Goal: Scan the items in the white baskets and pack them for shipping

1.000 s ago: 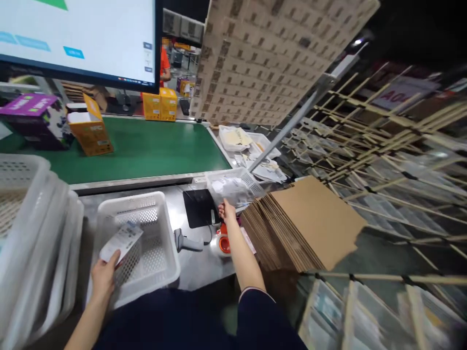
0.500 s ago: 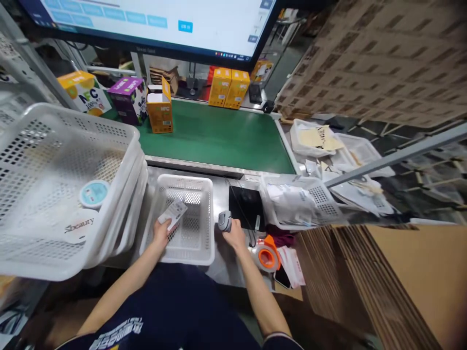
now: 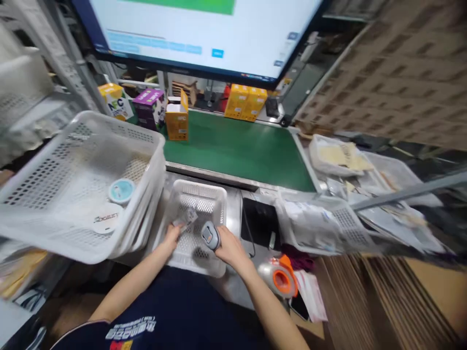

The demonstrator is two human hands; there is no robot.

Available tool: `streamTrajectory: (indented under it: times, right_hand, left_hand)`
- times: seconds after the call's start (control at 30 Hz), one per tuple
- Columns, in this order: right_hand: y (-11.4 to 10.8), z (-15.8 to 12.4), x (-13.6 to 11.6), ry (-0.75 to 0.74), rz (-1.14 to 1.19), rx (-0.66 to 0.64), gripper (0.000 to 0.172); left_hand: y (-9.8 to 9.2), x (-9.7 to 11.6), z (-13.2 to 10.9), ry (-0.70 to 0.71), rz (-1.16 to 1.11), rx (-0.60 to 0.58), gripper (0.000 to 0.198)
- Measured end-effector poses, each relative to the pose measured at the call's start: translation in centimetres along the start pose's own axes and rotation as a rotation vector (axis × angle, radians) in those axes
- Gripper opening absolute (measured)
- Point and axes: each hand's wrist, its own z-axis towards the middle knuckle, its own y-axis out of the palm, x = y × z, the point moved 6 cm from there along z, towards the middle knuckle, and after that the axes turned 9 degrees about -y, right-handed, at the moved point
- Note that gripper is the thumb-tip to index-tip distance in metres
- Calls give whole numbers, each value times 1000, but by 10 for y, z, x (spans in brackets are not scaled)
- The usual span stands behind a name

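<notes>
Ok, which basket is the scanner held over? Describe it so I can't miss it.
Start at the green belt; just below its near edge stands a small white basket. The right hand holds the scanner over it. Unlike the big stacked baskets at left, it stands alone.

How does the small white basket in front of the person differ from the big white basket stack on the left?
The small basket is single; the big basket tops a nested stack. The small basket sits level on the metal counter; the big basket is tilted. The big basket holds round lidded tubs; over the small basket, the left hand holds a label and the right hand a scanner. Both are white perforated plastic.
</notes>
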Motion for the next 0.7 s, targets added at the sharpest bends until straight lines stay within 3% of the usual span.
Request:
streamTrajectory:
  times: [0.07,0.13,0.17,0.2,0.23,0.3,0.33,0.37,0.43,0.5,0.57,0.63,0.7]
  right_hand:
    - [5,-3,6,19,2,-17,30]
    - [9,-5,11,17,-13,-37,33]
    - [9,-5,11,10,-23,-40,34]
    - [8,-5,9,-3,-31,-37,34]
    - [6,-6,4,-21,-36,-27,33]
    - [-3,-6,-10,-78,-19,11,31]
    - [-10,-6,-20,-114,-3,32,30]
    - [-16,-5,-30,-154,15,51,29]
    - [-32,-6,-51,-224,30,82,27]
    - [-50,-9,-71,-274,4,103,29]
    - [-67,-15,-90,-331,-33,129,40]
    - [-83,-25,-109,-400,-64,175,50]
    - [-96,-39,-126,-468,-81,229,56]
  left_hand:
    - [-21,24,-45,22,11,-43,48]
    - [-45,71,-101,152,107,-162,48]
    - [-47,103,-134,319,386,-372,38]
    - [-52,135,-163,497,668,-506,30]
    - [-66,173,-182,689,843,-429,28]
    - [-94,245,-190,921,1137,-29,46]
    - [-102,270,-179,902,1324,145,64]
    - [-108,286,-162,792,1502,234,81]
    - [-114,298,-129,565,1725,298,96]
    - [-112,300,-117,494,1811,332,86]
    - [-106,305,-132,624,1821,492,79]
    - [-95,309,-171,864,1746,715,84]
    - [-79,302,-213,1109,1622,845,83]
